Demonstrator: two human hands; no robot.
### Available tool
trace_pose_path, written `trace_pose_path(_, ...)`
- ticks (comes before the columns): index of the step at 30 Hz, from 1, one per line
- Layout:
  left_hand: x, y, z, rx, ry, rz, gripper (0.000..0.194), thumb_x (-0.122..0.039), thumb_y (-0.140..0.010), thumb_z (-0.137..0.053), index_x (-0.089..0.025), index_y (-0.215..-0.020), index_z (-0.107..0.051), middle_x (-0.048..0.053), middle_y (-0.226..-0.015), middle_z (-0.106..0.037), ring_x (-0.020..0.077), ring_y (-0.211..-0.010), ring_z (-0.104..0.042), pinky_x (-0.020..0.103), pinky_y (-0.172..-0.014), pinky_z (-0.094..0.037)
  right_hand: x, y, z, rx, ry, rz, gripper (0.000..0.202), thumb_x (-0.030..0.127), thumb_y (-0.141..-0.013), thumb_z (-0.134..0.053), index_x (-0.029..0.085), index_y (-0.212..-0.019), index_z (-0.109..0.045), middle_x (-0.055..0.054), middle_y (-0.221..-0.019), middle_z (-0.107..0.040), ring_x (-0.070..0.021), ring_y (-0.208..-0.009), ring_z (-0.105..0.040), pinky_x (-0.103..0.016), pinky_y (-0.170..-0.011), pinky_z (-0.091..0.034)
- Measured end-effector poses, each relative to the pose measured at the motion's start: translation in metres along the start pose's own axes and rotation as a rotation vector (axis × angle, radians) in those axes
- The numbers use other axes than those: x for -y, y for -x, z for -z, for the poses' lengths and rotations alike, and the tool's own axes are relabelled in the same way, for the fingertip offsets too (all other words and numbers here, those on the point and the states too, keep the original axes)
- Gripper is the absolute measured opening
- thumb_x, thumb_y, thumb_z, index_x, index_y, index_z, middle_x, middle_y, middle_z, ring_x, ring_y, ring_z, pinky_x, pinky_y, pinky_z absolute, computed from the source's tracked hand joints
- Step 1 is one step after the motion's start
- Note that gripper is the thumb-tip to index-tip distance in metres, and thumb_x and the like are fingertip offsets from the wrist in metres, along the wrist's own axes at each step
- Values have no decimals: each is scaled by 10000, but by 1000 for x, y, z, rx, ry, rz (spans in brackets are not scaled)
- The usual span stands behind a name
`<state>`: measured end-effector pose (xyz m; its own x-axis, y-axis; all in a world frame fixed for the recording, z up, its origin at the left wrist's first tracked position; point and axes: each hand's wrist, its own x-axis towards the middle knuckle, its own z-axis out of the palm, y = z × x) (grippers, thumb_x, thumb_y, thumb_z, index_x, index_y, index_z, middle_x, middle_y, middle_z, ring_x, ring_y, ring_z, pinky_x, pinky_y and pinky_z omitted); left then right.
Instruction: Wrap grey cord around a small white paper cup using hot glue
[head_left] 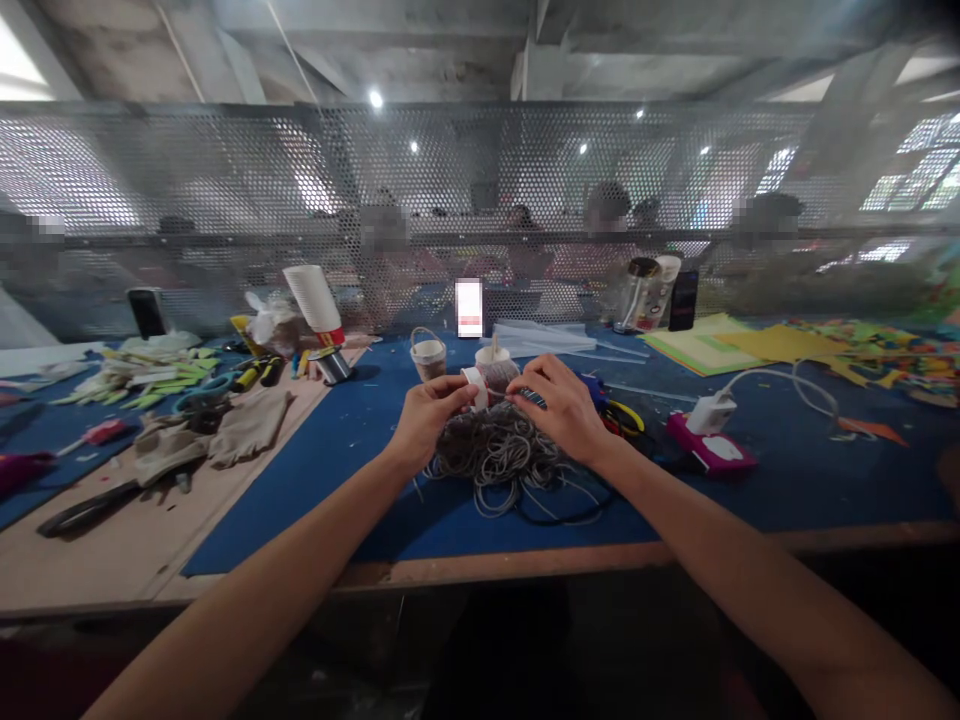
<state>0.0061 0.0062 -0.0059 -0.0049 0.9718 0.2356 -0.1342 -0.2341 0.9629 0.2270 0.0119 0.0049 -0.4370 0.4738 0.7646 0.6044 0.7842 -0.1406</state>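
Over the pile of grey cord (pixel 499 445) on the blue mat, my left hand (pixel 429 408) pinches a small white paper cup (pixel 475 378), seen partly from the end. My right hand (pixel 559 400) has thumb and fingers closed on a strand of grey cord (pixel 499 393) beside that cup. Just behind my fingers stands a cord-wrapped cup (pixel 498 369) with a white top; its lower part is hidden. A little basket (pixel 429 356) with an arched handle is to the left of it.
On the left, a stack of paper cups (pixel 312 298) leans over a metal can, near gloves (pixel 251 428) and scissors (pixel 206 392). Plier handles (pixel 626 418) and a pink power strip (pixel 711 446) lie right. A lit phone (pixel 469 307) stands before the perforated metal screen (pixel 465 170).
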Motion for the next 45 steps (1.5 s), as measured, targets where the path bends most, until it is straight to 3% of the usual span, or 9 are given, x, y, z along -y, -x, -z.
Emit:
trace_pose_path(8, -6, 4, -3, -7, -107, -54, 305, -387, -688, -828, -167, -895, -792, 55, -824, -748, 136, -674, -596, 272, -670, -460, 1, -5, 6, -52, -153, -74, 69, 309, -959, -590, 284, -970, -654, -13, -980, -715, -208, -1009, -644, -375, -942, -456)
trace_pose_path(21, -15, 12, -11, 37, -253, -90, 280, -368, -659, -833, -173, -856, -793, 57, -815, -755, 186, -721, -629, 297, -690, -479, 5, -4, 6, -85, -142, -53, 81, 324, -950, -603, 323, -971, -681, 26, -923, -731, -183, -886, -655, -416, -1035, -412)
trace_pose_path(45, -10, 15, -13, 193, -285, -163, 254, -339, -732, -769, -134, -881, -748, 68, -847, -746, 181, -764, -657, 296, -738, -506, 8, -8, 8, -152, -132, 6, 62, 312, -945, -620, 283, -951, -675, 16, -837, -705, -184, -832, -626, -378, -883, -428)
